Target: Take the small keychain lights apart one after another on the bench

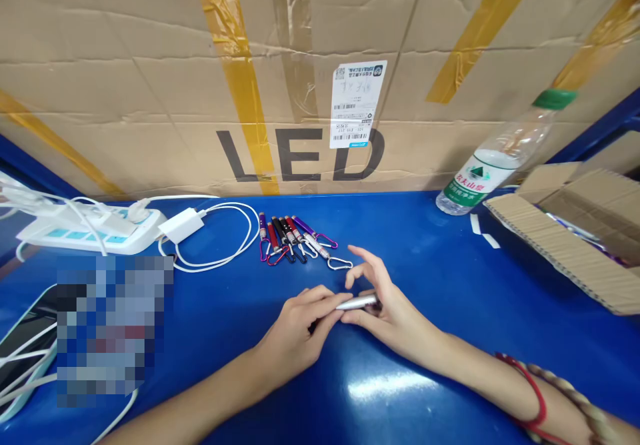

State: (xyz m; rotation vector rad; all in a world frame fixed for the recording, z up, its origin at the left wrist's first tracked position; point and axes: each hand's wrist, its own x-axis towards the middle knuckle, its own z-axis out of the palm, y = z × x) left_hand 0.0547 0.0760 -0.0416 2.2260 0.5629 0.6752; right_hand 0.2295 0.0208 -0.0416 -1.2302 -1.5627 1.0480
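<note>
My left hand and my right hand meet over the blue table, both closed on a small silver pen-shaped flashlight held level between them. The left fingers pinch its left end; the right thumb and fingers wrap its right end, with the index finger raised. Just behind the hands lies a row of several small keychain flashlights in purple, red, black and silver, each with a carabiner clip.
A large cardboard box marked LED stands along the back. A white power strip and charger with cable lie left, a phone lower left. A plastic water bottle leans right, beside an open cardboard box.
</note>
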